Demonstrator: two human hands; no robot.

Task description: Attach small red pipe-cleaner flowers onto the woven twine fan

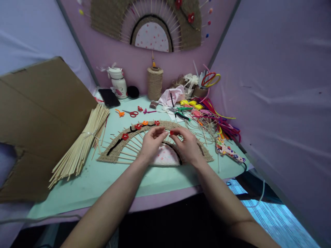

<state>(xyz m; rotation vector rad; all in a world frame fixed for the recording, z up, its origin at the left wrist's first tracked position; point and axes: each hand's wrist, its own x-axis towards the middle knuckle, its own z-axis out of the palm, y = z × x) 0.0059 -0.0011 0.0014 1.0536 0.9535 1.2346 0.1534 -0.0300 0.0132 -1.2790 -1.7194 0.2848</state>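
A half-round jute and stick fan piece lies on the pale green table. A black pipe-cleaner branch with several red and orange flowers runs along its arc. My left hand hovers over the fan's middle with its fingertips pinched together. My right hand is beside it, fingers pinching a small red flower just above the weave. The fan's pink dotted centre shows between my wrists.
A bundle of wooden sticks and a cardboard sheet lie at the left. Red scissors, a twine spool, a phone, a bottle, pipe cleaners and a glue gun crowd the back and right.
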